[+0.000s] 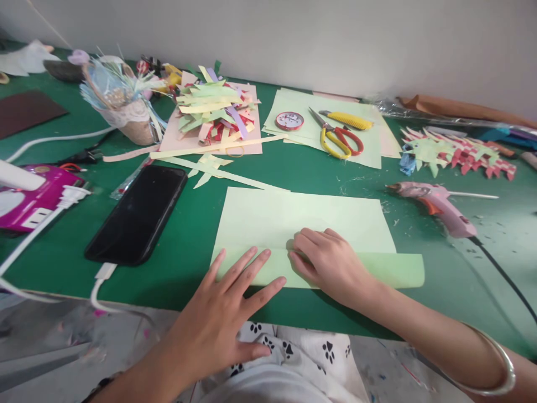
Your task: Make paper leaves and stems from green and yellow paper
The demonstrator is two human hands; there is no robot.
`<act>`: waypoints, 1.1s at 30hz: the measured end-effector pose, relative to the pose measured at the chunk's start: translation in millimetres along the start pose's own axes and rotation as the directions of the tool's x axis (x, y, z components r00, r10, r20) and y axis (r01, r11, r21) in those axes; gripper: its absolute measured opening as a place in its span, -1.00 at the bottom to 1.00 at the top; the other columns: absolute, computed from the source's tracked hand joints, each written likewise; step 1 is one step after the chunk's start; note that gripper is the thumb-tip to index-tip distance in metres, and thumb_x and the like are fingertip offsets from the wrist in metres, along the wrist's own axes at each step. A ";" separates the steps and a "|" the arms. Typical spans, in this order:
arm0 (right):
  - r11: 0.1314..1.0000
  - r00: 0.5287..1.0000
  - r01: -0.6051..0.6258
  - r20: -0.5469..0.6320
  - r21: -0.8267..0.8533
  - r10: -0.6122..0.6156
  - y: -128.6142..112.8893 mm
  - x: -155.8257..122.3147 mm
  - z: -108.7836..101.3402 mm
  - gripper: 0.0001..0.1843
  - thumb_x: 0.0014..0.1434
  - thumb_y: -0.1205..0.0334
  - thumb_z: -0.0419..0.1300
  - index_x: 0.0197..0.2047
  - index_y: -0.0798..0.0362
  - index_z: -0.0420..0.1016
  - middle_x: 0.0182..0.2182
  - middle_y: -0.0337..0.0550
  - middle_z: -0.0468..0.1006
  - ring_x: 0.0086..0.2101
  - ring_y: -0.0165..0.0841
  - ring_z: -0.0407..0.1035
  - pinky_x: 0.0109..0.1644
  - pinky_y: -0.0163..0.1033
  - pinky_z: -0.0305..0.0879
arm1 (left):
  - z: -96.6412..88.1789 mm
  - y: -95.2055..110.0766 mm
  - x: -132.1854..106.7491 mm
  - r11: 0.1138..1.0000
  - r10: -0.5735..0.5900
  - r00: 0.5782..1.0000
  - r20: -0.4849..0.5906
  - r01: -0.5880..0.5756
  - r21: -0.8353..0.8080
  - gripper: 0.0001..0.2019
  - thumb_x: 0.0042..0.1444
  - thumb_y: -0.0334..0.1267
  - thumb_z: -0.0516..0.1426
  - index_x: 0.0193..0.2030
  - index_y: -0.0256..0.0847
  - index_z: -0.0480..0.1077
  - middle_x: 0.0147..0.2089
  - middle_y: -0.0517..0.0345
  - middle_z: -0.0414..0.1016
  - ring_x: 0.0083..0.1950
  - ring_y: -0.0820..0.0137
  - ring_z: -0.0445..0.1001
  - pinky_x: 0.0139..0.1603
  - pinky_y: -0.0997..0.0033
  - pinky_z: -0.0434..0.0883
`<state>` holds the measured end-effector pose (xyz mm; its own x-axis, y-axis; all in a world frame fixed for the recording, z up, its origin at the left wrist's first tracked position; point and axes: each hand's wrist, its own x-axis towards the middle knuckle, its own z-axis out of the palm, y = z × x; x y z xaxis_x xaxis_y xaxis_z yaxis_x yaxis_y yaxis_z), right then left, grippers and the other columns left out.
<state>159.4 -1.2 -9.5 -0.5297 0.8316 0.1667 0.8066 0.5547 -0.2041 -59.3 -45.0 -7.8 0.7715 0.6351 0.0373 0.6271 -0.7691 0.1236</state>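
Note:
A light green sheet of paper lies on the table in front of me, its near part folded up into a strip that juts out to the right. My left hand rests on the left of that folded strip with its fingers spread. My right hand is closed, its curled fingers pressed against the paper along the fold's edge. The fingertips of the right hand are partly hidden.
A black phone on a white cable lies left. A pink glue gun lies right. Behind are scissors, a yellow cutter, a pile of paper strips and a decorated basket. A purple power strip sits far left.

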 end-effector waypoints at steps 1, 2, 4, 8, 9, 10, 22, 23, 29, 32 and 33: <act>1.000 1.000 0.002 0.000 0.000 -0.002 -0.1 0.1 -0.2 -0.73 0.17 0.33 -0.08 -0.53 0.10 0.27 -0.58 -0.26 0.29 -0.59 -0.51 0.07 -0.45 -0.31 -0.13 | -0.2 -0.1 0.1 1.000 0.005 1.000 0.000 -0.005 0.007 -0.25 0.01 0.32 -0.14 0.30 0.02 -0.05 0.35 -0.07 -0.07 0.31 0.01 -0.04 0.20 -0.21 -0.10; 1.000 1.000 0.002 0.004 -0.001 -0.002 -0.2 0.3 -0.5 -0.73 0.17 0.33 -0.08 -0.53 0.10 0.27 -0.58 -0.26 0.30 -0.59 -0.51 0.07 -0.45 -0.31 -0.13 | -0.4 -0.2 0.3 1.000 0.010 1.000 0.001 -0.010 0.015 -0.25 0.01 0.33 -0.14 0.30 0.03 -0.05 0.34 -0.08 -0.07 0.31 0.01 -0.05 0.19 -0.22 -0.09; 1.000 1.000 0.004 0.017 -0.001 -0.004 -0.2 0.7 -1.4 -0.74 0.18 0.33 -0.08 -0.52 0.10 0.28 -0.58 -0.26 0.30 -0.59 -0.51 0.07 -0.44 -0.31 -0.13 | -0.6 -0.4 0.7 0.999 0.020 1.000 0.004 -0.020 0.025 -0.24 0.00 0.33 -0.14 0.30 0.04 -0.05 0.34 -0.11 -0.08 0.31 0.01 -0.06 0.17 -0.23 -0.08; 1.000 1.000 0.014 0.027 0.016 -0.015 0.1 1.2 -3.1 -0.72 0.19 0.34 -0.09 -0.52 0.11 0.29 -0.58 -0.26 0.28 -0.59 -0.52 0.07 -0.44 -0.31 -0.12 | -1.0 -0.6 0.8 1.000 0.018 1.000 0.009 -0.018 0.009 -0.23 0.00 0.33 -0.13 0.30 0.02 -0.06 0.34 -0.11 -0.08 0.31 -0.01 -0.05 0.18 -0.24 -0.09; 1.000 0.999 0.015 0.031 0.016 -0.015 0.2 1.1 -3.1 -0.71 0.19 0.34 -0.09 -0.52 0.11 0.30 -0.58 -0.26 0.28 -0.59 -0.52 0.07 -0.44 -0.31 -0.12 | -1.0 -0.5 0.6 1.000 0.014 1.000 0.010 -0.014 0.001 -0.23 -0.01 0.33 -0.13 0.30 0.02 -0.07 0.34 -0.10 -0.08 0.30 -0.01 -0.05 0.18 -0.23 -0.10; 1.000 0.999 0.015 0.036 0.015 -0.015 0.3 0.8 -3.1 -0.71 0.20 0.33 -0.09 -0.52 0.11 0.30 -0.58 -0.26 0.28 -0.58 -0.51 0.07 -0.44 -0.31 -0.13 | -0.9 -0.4 0.4 1.000 0.009 1.000 0.012 -0.009 -0.006 -0.22 -0.01 0.34 -0.13 0.30 0.02 -0.08 0.35 -0.09 -0.08 0.30 -0.01 -0.05 0.19 -0.23 -0.12; 0.999 0.998 0.022 0.059 0.031 -0.024 0.7 0.1 -3.8 -0.69 0.22 0.34 -0.10 -0.52 0.11 0.30 -0.57 -0.26 0.25 -0.57 -0.50 0.05 -0.43 -0.30 -0.14 | 2.1 -0.1 -0.5 1.000 0.004 1.000 0.008 -0.004 0.011 -0.22 0.00 0.36 -0.20 0.31 0.02 -0.08 0.36 -0.06 -0.14 0.32 0.04 -0.10 0.23 -0.19 -0.36; 0.999 0.998 0.018 0.064 0.031 -0.020 0.8 0.1 -4.0 -0.70 0.21 0.34 -0.10 -0.51 0.11 0.30 -0.56 -0.26 0.25 -0.57 -0.51 0.05 -0.43 -0.30 -0.13 | 2.3 -0.1 -0.5 1.000 0.001 1.000 0.010 -0.001 0.005 -0.22 0.00 0.36 -0.20 0.31 0.03 -0.08 0.36 -0.05 -0.14 0.32 0.03 -0.09 0.23 -0.19 -0.36; 1.000 0.998 -0.017 0.060 0.026 0.015 1.0 -1.1 -3.2 -0.71 0.20 0.31 -0.09 -0.52 0.11 0.29 -0.56 -0.27 0.27 -0.57 -0.52 0.05 -0.43 -0.31 -0.12 | 2.4 0.4 -0.8 1.000 -0.011 0.999 0.030 0.012 -0.019 -0.24 0.00 0.35 -0.19 0.30 0.05 -0.07 0.37 -0.03 -0.15 0.31 -0.01 -0.05 0.21 -0.25 -0.31; 0.999 0.998 -0.041 0.039 0.022 0.040 4.8 -4.3 -3.4 -0.70 0.19 0.28 -0.08 -0.53 0.11 0.28 -0.59 -0.28 0.27 -0.60 -0.52 0.01 -0.44 -0.32 -0.10 | 2.4 0.5 -0.9 0.999 -0.019 0.999 0.044 0.020 -0.026 -0.23 -0.01 0.36 -0.19 0.30 0.07 -0.09 0.37 -0.01 -0.16 0.31 -0.02 -0.07 0.21 -0.27 -0.29; 0.999 0.998 -0.047 0.035 0.019 0.046 7.1 -6.4 -4.0 -0.70 0.19 0.27 -0.09 -0.54 0.10 0.27 -0.60 -0.28 0.26 -0.60 -0.52 0.00 -0.44 -0.32 -0.09 | 2.4 0.5 -0.9 0.999 -0.021 0.999 0.050 0.023 -0.026 -0.23 -0.01 0.37 -0.19 0.30 0.07 -0.09 0.37 -0.01 -0.17 0.31 -0.02 -0.07 0.21 -0.27 -0.28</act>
<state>169.6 -2.7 -8.2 -0.5006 0.8569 0.1229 0.8255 0.5153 -0.2302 -59.5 -46.1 -10.1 0.7624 0.6470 -0.0146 0.6414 -0.7524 0.1500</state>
